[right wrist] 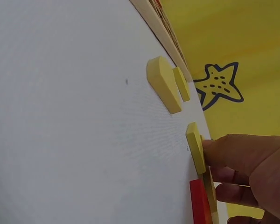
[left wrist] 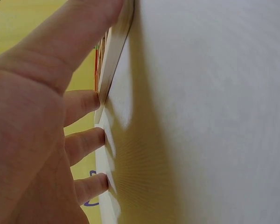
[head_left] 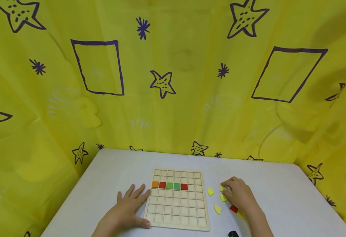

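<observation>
A wooden grid board point(head_left: 176, 210) lies in the middle of the white table point(head_left: 279, 197). One row of it holds an orange, a red, two green and another red tile point(head_left: 169, 185). My left hand point(head_left: 131, 202) lies flat on the table with straight fingers against the board's left edge point(left wrist: 114, 56), and its thumb is at the front corner. My right hand point(head_left: 229, 188) is right of the board, fingertips point(right wrist: 224, 149) pinching a small yellow piece point(head_left: 222, 188) point(right wrist: 195, 147) that lies on the table.
Around the right hand lie loose yellow pieces point(head_left: 210, 191) point(head_left: 217, 209) point(right wrist: 163, 84) and a red piece point(head_left: 233, 208) point(right wrist: 199, 203). A black object point(head_left: 233, 234) sits at the front edge. Yellow cloth with purple stars point(head_left: 162, 84) walls in the table.
</observation>
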A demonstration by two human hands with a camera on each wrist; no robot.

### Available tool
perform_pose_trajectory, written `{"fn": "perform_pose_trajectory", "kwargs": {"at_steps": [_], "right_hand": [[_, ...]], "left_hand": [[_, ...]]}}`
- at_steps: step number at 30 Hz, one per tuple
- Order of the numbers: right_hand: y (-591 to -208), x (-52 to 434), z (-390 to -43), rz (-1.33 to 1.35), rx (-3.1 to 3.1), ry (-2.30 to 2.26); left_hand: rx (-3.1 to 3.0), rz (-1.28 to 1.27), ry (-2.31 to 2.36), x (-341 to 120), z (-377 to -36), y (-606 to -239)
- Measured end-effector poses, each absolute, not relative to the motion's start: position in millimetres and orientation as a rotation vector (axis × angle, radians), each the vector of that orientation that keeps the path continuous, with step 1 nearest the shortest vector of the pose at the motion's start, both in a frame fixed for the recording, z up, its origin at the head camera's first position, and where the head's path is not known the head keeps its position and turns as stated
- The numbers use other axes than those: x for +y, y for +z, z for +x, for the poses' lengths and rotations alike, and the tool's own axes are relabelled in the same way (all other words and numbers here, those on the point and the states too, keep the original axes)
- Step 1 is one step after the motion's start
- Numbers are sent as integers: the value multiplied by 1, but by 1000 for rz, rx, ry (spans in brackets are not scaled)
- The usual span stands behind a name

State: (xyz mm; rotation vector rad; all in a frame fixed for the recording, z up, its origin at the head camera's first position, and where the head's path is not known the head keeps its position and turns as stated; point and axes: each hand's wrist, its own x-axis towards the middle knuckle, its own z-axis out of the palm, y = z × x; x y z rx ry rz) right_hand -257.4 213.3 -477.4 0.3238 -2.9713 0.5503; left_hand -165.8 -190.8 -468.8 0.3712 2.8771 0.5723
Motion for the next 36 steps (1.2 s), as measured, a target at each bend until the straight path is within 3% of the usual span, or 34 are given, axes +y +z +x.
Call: {"fn": "perform_pose_trajectory", "kwargs": {"at_steps": [7, 15, 23, 36], "right_hand": [[-479, 215, -258, 390, -2940, 602], [-477, 212, -261, 311, -2971, 495], [-471, 210, -259, 214, -2980, 668], [-462, 190, -261, 387, -2840, 798]], "left_hand": [[2886, 374, 588, -190, -164, -468], [2884, 364, 583, -190, -164, -469], [2887, 371, 572, -191, -164, -471], [2902, 367, 546, -192, -164, -470]]}}
